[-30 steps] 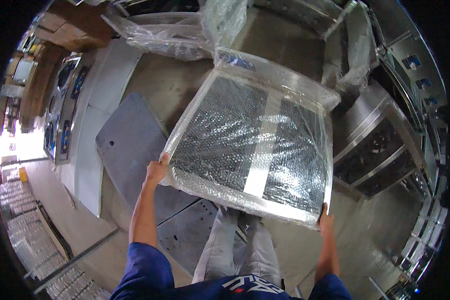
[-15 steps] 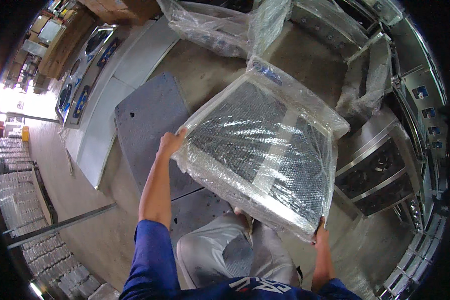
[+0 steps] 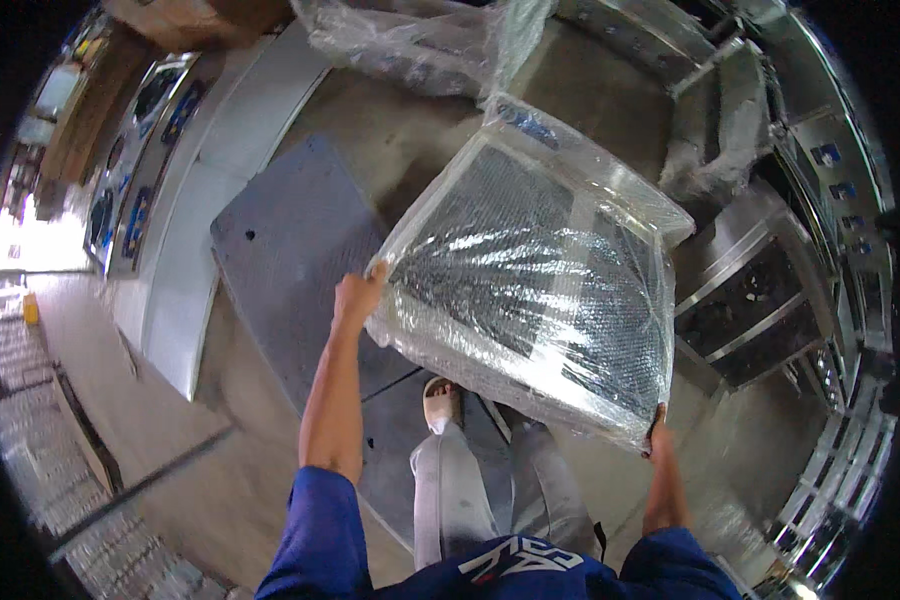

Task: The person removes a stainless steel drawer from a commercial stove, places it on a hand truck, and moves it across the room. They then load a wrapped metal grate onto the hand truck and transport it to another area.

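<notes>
A large, boxy metal appliance [image 3: 530, 270] covered in clear bubble wrap is held tilted in front of my body. Its dark top shows through the plastic, and a raised panel with a blue patch runs along the far edge. My left hand [image 3: 360, 297] is closed on the near left corner, fingers partly hidden in the wrap. At the near right corner, my right hand [image 3: 660, 438] grips the edge, its fingers mostly out of sight beneath. Below the appliance, my sandalled foot [image 3: 440, 402] stands on a grey board [image 3: 290, 240] lying on the floor.
Stainless burner stoves [image 3: 750, 300] stand on the right. More plastic-wrapped units [image 3: 400, 50] sit at the far side. Long white panels [image 3: 195, 210] lie to the left, beside another stove [image 3: 140, 170]. A metal bar [image 3: 140, 490] crosses the lower left, near stacked wrapped goods [image 3: 30, 420].
My left foot has stepped into view on the grey board. Both hands keep their grip; the appliance's near edge has risen slightly, and the surroundings have shifted left in view.
</notes>
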`<state>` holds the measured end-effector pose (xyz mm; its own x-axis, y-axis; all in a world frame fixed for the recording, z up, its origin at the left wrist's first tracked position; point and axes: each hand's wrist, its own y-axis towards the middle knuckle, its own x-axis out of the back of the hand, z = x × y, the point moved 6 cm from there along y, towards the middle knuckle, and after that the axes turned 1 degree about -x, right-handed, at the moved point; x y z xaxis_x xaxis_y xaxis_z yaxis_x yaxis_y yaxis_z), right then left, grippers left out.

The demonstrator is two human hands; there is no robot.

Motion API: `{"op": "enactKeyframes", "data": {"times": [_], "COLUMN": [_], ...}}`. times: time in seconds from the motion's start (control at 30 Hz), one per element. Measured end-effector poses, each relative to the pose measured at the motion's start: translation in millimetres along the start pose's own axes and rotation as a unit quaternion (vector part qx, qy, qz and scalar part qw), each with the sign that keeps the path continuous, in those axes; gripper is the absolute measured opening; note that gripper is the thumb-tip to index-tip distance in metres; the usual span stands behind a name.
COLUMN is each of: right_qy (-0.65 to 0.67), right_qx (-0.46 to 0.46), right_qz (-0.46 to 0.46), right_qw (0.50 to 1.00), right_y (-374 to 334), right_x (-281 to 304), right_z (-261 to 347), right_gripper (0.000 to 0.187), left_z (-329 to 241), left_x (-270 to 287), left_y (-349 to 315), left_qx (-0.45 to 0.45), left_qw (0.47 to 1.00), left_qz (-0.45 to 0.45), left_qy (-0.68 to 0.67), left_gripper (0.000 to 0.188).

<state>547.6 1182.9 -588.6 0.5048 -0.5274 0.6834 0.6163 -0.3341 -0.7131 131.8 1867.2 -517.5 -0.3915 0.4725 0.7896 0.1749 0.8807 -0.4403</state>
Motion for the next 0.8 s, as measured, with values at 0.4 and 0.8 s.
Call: {"op": "enactKeyframes", "data": {"times": [0.4,0.8], "right_qy": [0.036,0.0], "right_qx": [0.033,-0.021], "right_qz": [-0.014,-0.02], "right_qw": [0.999,1.0], "right_y": [-30,-29], "right_x": [-6,-13], "right_z": [19,15], "right_gripper": [0.115,0.108], "left_z": [-5,11], "left_x": [-1,-7], "left_y": [9,14], "left_qx": [0.02,0.025], "left_qw": [0.998,0.995], "left_qz": [0.048,0.068], "left_qy": [0.015,0.066], "left_gripper": [0.094,0.102]}}
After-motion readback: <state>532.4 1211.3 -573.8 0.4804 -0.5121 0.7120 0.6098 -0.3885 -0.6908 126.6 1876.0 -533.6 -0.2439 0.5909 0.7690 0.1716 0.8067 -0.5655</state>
